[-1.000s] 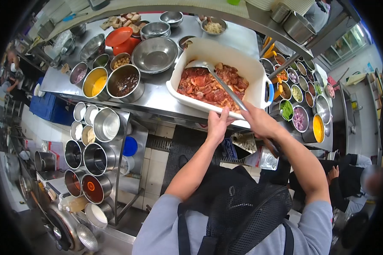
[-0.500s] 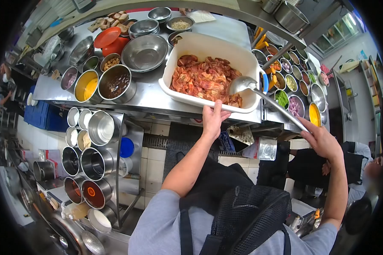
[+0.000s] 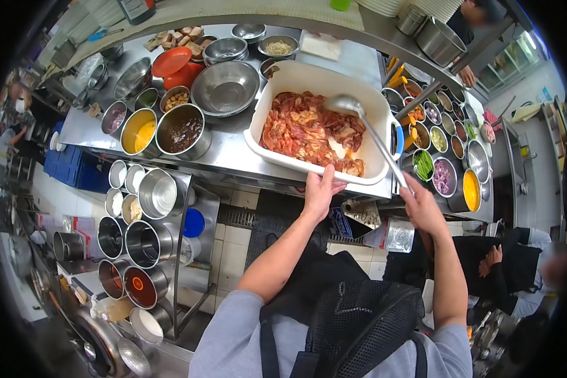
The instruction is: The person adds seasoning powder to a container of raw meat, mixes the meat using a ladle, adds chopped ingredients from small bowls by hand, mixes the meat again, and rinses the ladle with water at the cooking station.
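Note:
A white plastic tub [image 3: 377, 113] with sliced, sauce-coated raw meat [image 3: 293, 129] stands at the front of the steel counter. My left hand [image 3: 322, 189] grips its near rim, thumb on top and fingers below. In my right hand [image 3: 420, 205] is the long handle of a metal ladle [image 3: 344, 104], closed in the fingers. The ladle's bowl rests on the meat toward the tub's far side. Part of the tub's white floor shows right of the middle of the meat.
Left of the tub stand a steel bowl [image 3: 225, 89], a pot of dark sauce [image 3: 181, 130] and a pot of yellow liquid [image 3: 140, 131]. Several ingredient containers, one with chopped onion [image 3: 444, 176], line the right. A shelf [image 3: 258, 28] overhangs the counter. A person [image 3: 516, 268] is at the lower right.
My right hand has moved left and the ladle's bowl has gone to the far side of the tub, shifting meat. My left hand keeps its hold on the rim. The view has shifted slightly.

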